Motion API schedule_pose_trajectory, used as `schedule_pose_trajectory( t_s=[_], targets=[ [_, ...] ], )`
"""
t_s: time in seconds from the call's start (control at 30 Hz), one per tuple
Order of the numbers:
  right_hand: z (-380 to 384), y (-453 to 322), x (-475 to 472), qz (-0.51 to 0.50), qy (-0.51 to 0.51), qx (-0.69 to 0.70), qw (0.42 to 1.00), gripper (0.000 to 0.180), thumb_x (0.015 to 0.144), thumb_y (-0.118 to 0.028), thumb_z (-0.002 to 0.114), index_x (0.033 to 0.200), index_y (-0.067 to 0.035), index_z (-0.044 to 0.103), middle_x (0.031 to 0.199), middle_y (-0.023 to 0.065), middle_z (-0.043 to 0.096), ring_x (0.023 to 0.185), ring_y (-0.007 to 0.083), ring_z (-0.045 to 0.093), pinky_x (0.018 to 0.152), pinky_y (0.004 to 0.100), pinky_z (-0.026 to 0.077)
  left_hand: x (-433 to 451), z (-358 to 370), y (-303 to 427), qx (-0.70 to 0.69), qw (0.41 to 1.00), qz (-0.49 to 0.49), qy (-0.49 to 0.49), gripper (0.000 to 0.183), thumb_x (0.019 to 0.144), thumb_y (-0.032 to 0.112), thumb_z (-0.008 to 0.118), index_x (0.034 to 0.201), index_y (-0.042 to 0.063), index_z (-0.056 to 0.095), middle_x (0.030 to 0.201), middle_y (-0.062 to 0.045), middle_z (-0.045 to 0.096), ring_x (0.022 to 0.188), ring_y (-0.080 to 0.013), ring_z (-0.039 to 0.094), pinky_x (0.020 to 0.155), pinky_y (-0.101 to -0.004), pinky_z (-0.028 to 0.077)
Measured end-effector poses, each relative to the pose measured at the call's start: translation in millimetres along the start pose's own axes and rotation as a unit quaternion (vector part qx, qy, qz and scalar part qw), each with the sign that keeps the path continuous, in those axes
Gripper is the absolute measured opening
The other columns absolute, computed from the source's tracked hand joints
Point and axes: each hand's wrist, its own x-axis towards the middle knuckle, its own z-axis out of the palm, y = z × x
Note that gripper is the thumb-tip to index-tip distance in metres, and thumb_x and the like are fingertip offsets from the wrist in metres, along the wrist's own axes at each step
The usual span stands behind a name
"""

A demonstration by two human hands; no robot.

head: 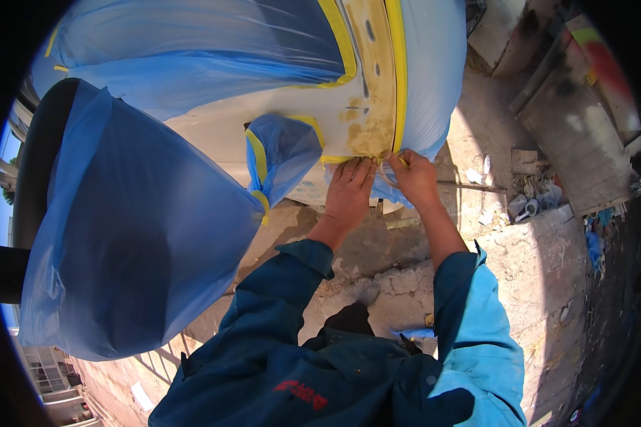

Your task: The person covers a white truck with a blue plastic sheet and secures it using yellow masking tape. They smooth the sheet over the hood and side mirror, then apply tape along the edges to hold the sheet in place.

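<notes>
My right hand (pixel 415 177) grips a roll of masking tape (pixel 388 176) at the lower corner of a vehicle body panel (pixel 368 120). The panel is pale, with brown sanded-looking patches. Flat on the yellow tape strip (pixel 335 159) along its lower edge lies my left hand (pixel 351 187), fingers together and pressing. A second yellow tape strip (pixel 398 74) runs up the panel's right side and borders blue plastic film (pixel 432 69). Beneath my hands some of the film hangs crumpled. The fingertips of both hands nearly meet, and my right fingers partly cover the roll.
A large mirror wrapped in blue film (pixel 155 229) juts out at the left, tied with yellow tape. Beside it, a smaller wrapped part (pixel 283 152) sticks out from the body. Dirty metal panels (pixel 571 123) lean at the right, near scattered litter (pixel 534 195) on the concrete ground (pixel 513 256).
</notes>
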Motion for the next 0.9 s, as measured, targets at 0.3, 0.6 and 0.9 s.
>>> schedule_pose_trajectory(
  t_s=[0.3,0.6,0.9],
  targets=[
    [-6,-12,-8,-0.081,0.018,-0.108,0.991,0.035,0.099,-0.036,0.077,0.092,-0.001,0.079,0.086,0.0278,0.076,0.084,0.0474,0.076,0.078,0.0553,0.061,3,-4,-4,0.007,1.0,0.013,-0.027,0.06,0.095,0.007,0.066,0.154,0.0,0.065,0.151,-0.013,0.061,0.143,-0.0344,0.055,0.121,-0.0549,0.045],
    [23,-3,-15,0.027,0.126,-0.11,0.986,0.03,0.092,-0.033,0.075,0.089,-0.004,0.081,0.084,0.0267,0.077,0.085,0.0482,0.077,0.081,0.057,0.061,4,-13,-2,-0.014,0.998,-0.005,-0.053,0.061,0.095,0.007,0.066,0.156,-0.001,0.064,0.152,-0.015,0.06,0.144,-0.0362,0.054,0.121,-0.0548,0.044],
    [-91,110,-38,0.096,0.218,-0.07,0.969,0.037,0.093,-0.037,0.071,0.083,-0.001,0.073,0.075,0.0239,0.071,0.074,0.0407,0.07,0.076,0.0499,0.055,6,-11,8,0.013,0.999,0.001,-0.041,0.063,0.095,0.007,0.066,0.158,-0.001,0.062,0.154,-0.015,0.058,0.145,-0.0366,0.052,0.124,-0.0564,0.041]
  ],
)
